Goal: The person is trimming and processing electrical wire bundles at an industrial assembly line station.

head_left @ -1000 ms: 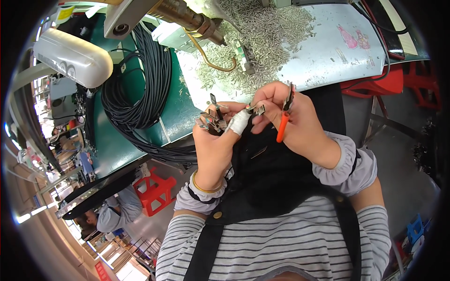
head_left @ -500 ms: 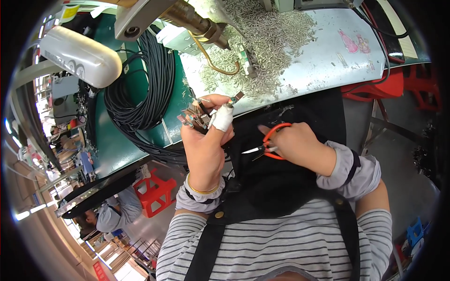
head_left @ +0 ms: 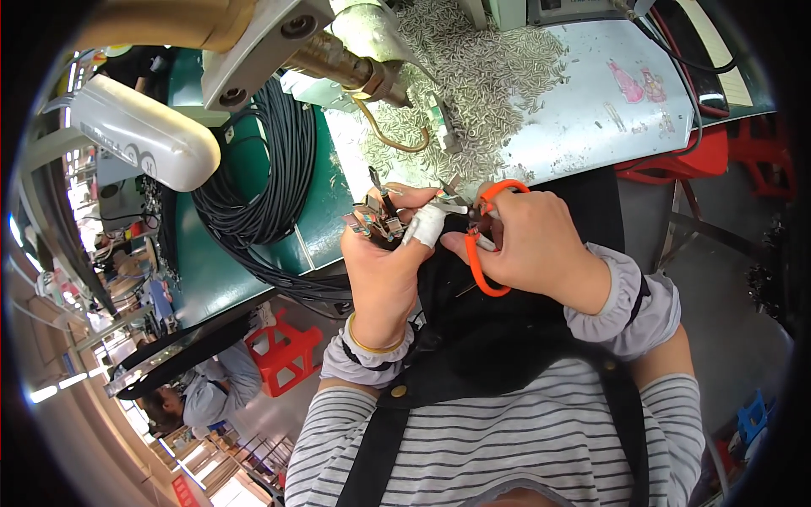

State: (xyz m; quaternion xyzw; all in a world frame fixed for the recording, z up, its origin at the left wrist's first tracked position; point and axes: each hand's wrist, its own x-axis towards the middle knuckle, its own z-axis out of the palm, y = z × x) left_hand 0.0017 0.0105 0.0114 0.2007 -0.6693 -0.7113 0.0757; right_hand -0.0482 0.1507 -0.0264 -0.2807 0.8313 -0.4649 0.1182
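My left hand (head_left: 380,275) is closed round a bunch of small connector pieces (head_left: 387,224) with metal ends and dark bodies; their exact kind is too small to make out. White wrapping (head_left: 427,224) covers its thumb. One piece (head_left: 452,186) sticks out past that thumb's tip. My right hand (head_left: 541,241) grips orange-handled snips (head_left: 484,275), fingers through and around the handles. The snips' blades point left, right at the protruding piece by the wrapped thumb. Whether the blades touch it I cannot tell.
Many tiny metal pins (head_left: 481,68) lie heaped on the pale worktop (head_left: 591,127) beyond my hands. Above them a machine head (head_left: 338,63) reaches over. A black cable coil (head_left: 274,169) rests on the green table (head_left: 190,253) at left. Red stools (head_left: 283,351) stand nearby.
My right hand has brought the snips up and left, from above the apron to the left thumb. My left hand has shifted slightly right and down, still holding its bunch.
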